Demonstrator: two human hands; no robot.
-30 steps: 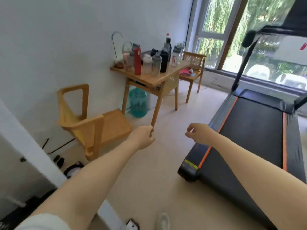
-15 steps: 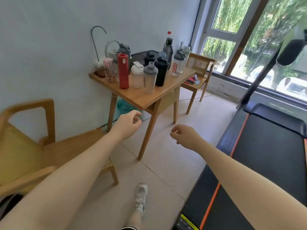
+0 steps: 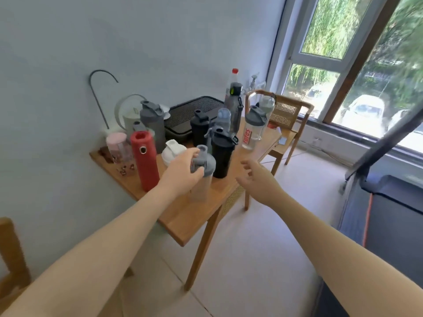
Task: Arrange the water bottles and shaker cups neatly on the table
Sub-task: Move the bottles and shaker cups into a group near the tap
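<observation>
A wooden table [image 3: 194, 217] against the wall carries several bottles and shaker cups in a loose cluster. At its front stands a clear shaker cup with a grey lid [image 3: 204, 177], and my left hand [image 3: 182, 171] is closed around that lid. Left of it stand a red bottle [image 3: 145, 161], a white-lidded cup [image 3: 172, 152] and a pink cup [image 3: 117, 147]. Behind are a black shaker [image 3: 222, 156], a tall grey shaker [image 3: 153, 124] and a clear shaker with red lettering [image 3: 251, 131]. My right hand [image 3: 258, 181] hovers open over the table's right front edge, holding nothing.
A black slatted tray [image 3: 194, 110] lies at the table's back. A wooden chair [image 3: 289, 115] stands beyond the table by the window. A treadmill [image 3: 389, 216] fills the right side. Part of another wooden chair [image 3: 10, 259] shows at the lower left.
I have come up to the table from across the room. My left hand has reached forward onto the grey-lidded shaker cup, and my right hand has opened near the table edge.
</observation>
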